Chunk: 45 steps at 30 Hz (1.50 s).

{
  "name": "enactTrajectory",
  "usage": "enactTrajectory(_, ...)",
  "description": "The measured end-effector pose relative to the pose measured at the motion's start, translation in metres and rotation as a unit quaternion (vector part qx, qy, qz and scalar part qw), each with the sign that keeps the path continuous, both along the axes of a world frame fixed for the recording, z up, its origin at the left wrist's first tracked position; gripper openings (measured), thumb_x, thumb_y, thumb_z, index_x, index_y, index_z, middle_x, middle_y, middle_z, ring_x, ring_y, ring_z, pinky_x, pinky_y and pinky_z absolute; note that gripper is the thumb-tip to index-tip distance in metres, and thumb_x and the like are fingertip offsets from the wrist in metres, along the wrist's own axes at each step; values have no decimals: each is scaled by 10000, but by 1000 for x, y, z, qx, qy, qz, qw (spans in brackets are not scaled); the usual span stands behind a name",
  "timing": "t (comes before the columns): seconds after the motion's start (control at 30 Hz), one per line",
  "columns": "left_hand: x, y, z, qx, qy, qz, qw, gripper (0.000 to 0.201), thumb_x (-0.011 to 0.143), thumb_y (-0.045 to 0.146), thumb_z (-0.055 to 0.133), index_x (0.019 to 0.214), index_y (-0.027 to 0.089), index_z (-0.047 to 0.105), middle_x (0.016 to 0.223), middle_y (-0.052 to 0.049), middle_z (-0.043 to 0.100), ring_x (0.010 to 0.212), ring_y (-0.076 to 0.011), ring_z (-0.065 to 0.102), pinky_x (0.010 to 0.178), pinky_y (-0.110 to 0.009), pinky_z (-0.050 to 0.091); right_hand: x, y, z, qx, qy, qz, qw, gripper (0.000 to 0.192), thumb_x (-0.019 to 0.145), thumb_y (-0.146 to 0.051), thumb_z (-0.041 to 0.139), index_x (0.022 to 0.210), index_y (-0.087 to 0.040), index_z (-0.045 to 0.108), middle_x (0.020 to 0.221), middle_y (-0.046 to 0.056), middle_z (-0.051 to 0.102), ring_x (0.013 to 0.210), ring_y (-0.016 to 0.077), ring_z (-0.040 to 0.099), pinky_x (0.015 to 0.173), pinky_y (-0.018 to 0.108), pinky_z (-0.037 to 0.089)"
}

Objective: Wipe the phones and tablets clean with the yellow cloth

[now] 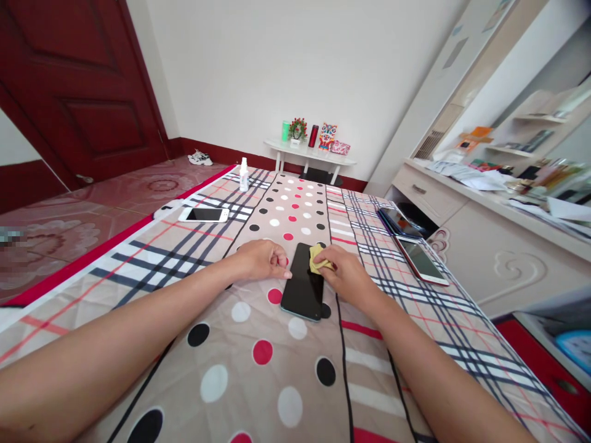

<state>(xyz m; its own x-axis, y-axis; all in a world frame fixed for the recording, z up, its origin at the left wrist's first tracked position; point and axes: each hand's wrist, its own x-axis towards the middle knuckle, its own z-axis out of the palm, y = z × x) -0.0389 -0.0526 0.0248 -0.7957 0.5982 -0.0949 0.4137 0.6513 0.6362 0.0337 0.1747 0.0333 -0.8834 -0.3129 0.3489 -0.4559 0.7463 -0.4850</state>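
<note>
A dark smartphone (pixel 302 289) lies screen up on the patterned bedspread in front of me. My right hand (pixel 345 271) pinches a folded yellow cloth (pixel 318 258), pressed against the screen near the phone's upper right edge. On the other side, my left hand (pixel 261 259) rests with its fingers curled in and nothing visible in them. Its thumb tip reaches the phone's left edge. The finger pads of this hand are partly hidden.
A white phone (pixel 204 215) and a white spray bottle (pixel 244 175) are on the left of the bedspread (pixel 231 381). At right lie a dark phone (pixel 401 223) and a red-edged phone (pixel 421 261). Drawers (pixel 429 191) stand beyond; a small white table (pixel 309 151) is at the back.
</note>
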Motion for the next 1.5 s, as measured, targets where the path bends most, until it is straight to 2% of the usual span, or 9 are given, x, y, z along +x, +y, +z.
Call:
enactTrajectory(0.1, -1, 0, -1, -4, -3, 0, 1000, 340, 602, 544, 727, 713, 227, 674, 616, 31, 634, 560, -133, 547, 499, -238, 294, 7, -5, 2, -7, -23, -1, 1000, 261, 716, -29, 536, 866, -206, 656, 868, 33, 636, 784, 157, 579, 711, 278, 439)
enactTrajectory(0.27, -2, -1, -2, -3, -2, -8, 1000, 334, 612, 535, 716, 753, 233, 686, 634, 35, 644, 566, -134, 555, 513, -243, 317, 28, -26, 20, -5, -163, 163, 973, 328, 692, -15, 509, 876, -229, 677, 876, -6, 644, 737, 111, 585, 644, 214, 434)
enactTrajectory(0.5, -2, 1, 1, -4, -4, -2, 1000, 335, 580, 526, 744, 701, 221, 676, 648, 29, 646, 576, -134, 544, 503, -242, 309, -8, 12, -11, 80, 24, -68, 994, 307, 758, -54, 486, 973, -185, 663, 944, 75, 621, 860, 200, 579, 781, 323, 438)
enactTrajectory(0.77, -7, -3, -2, 2, 7, -58, 998, 191, 697, 387, 636, 793, 233, 694, 643, 43, 628, 540, -107, 510, 506, -228, 308, 23, -33, 11, 116, -48, 86, 988, 254, 709, -48, 518, 824, -206, 680, 856, 20, 605, 733, 133, 546, 631, 236, 381)
enactTrajectory(1.03, -6, -1, -1, -1, 11, -42, 999, 134, 704, 331, 627, 747, 215, 680, 655, 28, 646, 549, -111, 519, 520, -224, 312, -39, 2, -4, 187, -4, -159, 969, 232, 816, -115, 482, 838, -154, 711, 833, 86, 589, 767, 191, 545, 685, 286, 370)
enactTrajectory(1.13, -11, -1, -4, 42, -55, -19, 997, 109, 701, 259, 591, 749, 199, 669, 575, 27, 616, 523, -115, 522, 523, -215, 337, -33, -17, 1, 163, -11, -103, 981, 239, 805, -85, 475, 819, -150, 704, 835, 81, 593, 750, 174, 539, 685, 276, 374)
enactTrajectory(1.33, -16, -1, -7, 126, -149, 6, 981, 124, 731, 247, 530, 700, 157, 610, 473, 20, 554, 419, -100, 451, 462, -210, 351, -1, -43, 19, 73, -108, 187, 974, 267, 773, -65, 516, 855, -209, 726, 887, 13, 635, 759, 119, 561, 693, 217, 401)
enactTrajectory(1.4, -15, 0, -7, 131, -148, 19, 980, 109, 719, 235, 540, 709, 154, 613, 478, 16, 566, 415, -96, 448, 452, -207, 347, -3, -34, 17, 71, -94, 151, 982, 286, 758, -60, 527, 893, -205, 732, 885, 18, 638, 766, 126, 565, 700, 221, 402)
enactTrajectory(1.5, -14, 1, -7, 131, -138, 28, 981, 101, 707, 225, 557, 717, 152, 626, 484, 10, 583, 424, -95, 457, 450, -201, 343, -8, -23, 12, 100, -32, -5, 994, 268, 735, -65, 540, 892, -165, 733, 839, 48, 623, 756, 152, 556, 702, 250, 395)
